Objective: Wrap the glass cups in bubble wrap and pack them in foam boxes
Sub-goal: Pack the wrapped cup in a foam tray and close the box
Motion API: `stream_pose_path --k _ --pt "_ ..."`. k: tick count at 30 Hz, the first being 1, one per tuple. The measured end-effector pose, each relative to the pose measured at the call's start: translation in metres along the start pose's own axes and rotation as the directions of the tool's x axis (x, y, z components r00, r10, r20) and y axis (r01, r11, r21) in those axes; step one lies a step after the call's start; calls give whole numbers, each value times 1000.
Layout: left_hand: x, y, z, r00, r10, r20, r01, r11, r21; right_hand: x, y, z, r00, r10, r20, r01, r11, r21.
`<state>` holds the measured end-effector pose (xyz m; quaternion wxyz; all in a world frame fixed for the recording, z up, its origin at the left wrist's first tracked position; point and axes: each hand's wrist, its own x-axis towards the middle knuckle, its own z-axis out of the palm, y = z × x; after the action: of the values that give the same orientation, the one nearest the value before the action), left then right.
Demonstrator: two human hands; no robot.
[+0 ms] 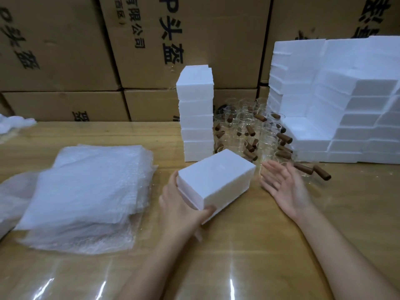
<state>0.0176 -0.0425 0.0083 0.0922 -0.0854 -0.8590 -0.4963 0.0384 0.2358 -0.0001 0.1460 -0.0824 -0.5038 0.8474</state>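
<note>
A white foam box [216,178] is in the middle of the bench [238,245], a little nearer the back edge. Its lid is on, so I cannot see what is inside. The left hand [179,211] holds the box at its near end. The fingers go round the left side and the thumb presses on the near corner. The box sits a bit crooked. The right hand [283,182] is wide open and flat, with straight fingers close together and the palm turned to the box. It holds nothing and does not touch the box. It is just beside the nearest glass cups [249,128]. The cups stand in a crowd by the back edge and look empty. They have brown wooden handles. On their left is a tall stack of foam boxes [197,113], all closed. On their right, in the back right corner, is a big pile of foam boxes [337,100], stacked like steps. A thick heap of bubble wrap [86,191] lies flat by the left edge, well apart from the cups. Big brown cartons [65,50] with black writing stand behind the bench.
</note>
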Motion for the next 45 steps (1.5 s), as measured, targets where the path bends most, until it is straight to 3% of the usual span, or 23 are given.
stream_pose_path --k 4,15,20,32,45 --pt "-28 0 0 997 -37 -73 34 999 -42 -1 0 1 1000 2 3 -2 1000 -4" --pt "-17 5 9 916 -212 -339 287 939 189 -1 0 -2 1000 3 9 -3 1000 -1" --pt "-6 15 31 864 -256 -435 376 901 218 -2 0 0 1000 5 5 -5 1000 4" --pt "10 20 57 816 -325 -478 459 867 193 0 -3 2 1000 28 -3 -28 999 43" --pt "5 36 65 836 -355 -418 470 857 210 2 -2 -1 999 39 3 -39 997 65"
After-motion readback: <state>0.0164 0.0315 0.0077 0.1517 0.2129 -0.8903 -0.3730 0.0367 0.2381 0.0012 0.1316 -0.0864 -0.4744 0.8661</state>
